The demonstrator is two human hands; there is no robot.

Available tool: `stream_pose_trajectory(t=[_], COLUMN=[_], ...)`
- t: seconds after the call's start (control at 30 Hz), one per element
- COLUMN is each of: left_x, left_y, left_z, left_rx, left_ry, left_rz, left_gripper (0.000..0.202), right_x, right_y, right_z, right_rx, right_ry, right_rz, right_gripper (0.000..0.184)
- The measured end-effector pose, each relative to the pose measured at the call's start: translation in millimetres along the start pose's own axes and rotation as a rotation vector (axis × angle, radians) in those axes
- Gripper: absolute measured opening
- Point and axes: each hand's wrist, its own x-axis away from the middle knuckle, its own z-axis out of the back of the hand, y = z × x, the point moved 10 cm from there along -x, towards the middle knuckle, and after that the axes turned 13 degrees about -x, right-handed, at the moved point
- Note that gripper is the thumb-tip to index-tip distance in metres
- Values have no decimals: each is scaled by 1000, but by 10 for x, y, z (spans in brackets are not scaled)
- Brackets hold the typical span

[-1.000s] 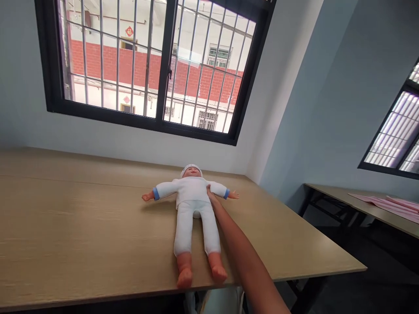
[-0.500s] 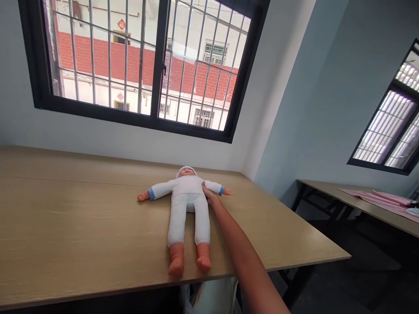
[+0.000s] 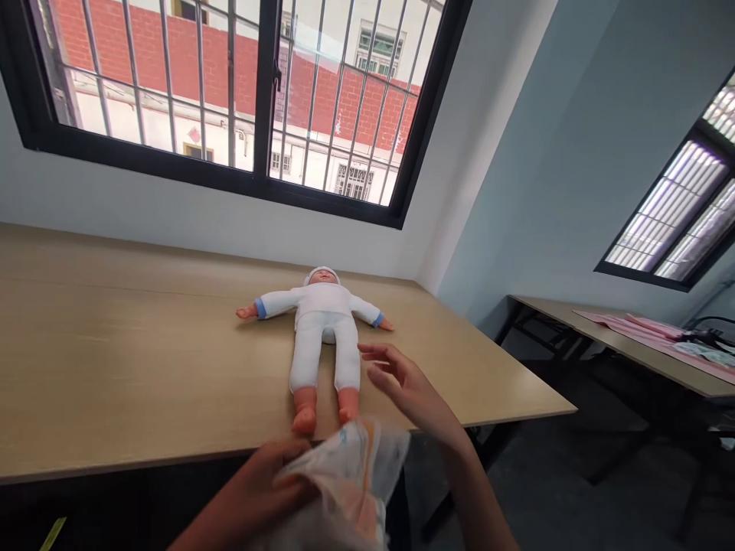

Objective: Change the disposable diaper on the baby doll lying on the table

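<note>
A baby doll (image 3: 325, 302) in a white suit with blue cuffs and a white cap lies on its back on the wooden table (image 3: 143, 360). Its arms are spread and its feet point at me. Low in front, my left hand (image 3: 276, 482) grips a white, thin diaper (image 3: 359, 467) with an orange stripe; motion blurs it, and part of the hand is hidden behind it. My right hand (image 3: 402, 383) hovers beside the doll's leg on the right, fingers apart and curved, holding nothing.
A barred window (image 3: 253, 99) is in the wall behind the table. To the right, a second table (image 3: 632, 360) bears a pink cloth (image 3: 632, 329) and other items. The near table's front edge runs just below the doll's feet.
My right hand has let go of the doll's side and drawn back toward me. My left hand has come into view with the diaper. The doll's right-side arm now lies lower.
</note>
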Motion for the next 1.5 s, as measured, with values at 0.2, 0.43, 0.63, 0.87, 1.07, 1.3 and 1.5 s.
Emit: stream_pose_trajectory(t=[0.2,0.43,0.63,0.87,1.07,1.3,1.5], left_x=[-13,-1,59,28,18,48,76], left_y=[227,316,235,317,273,302,296], left_z=[252,150,128,156,59,45,47], left_rx=[151,131,-8,23,120,18,-29], left_ry=[146,78,19,42,-10,-28,-47], left_rz=[0,-12,43,41,52,36,0], left_gripper=[48,47,43,40,43,43,33], right_x=[813,848,745,837,786,670,652], right_y=[-117,106,318,135,-57,-29,-5], right_z=[-289,-390,-134,-131,-475,-616,-535], right_rx=[119,141,173,191,328,286,252], right_ry=[10,205,394,308,18,-53,-19], right_rz=[84,193,132,118,223,205,193], right_gripper=[84,44,22,33,51,17,22])
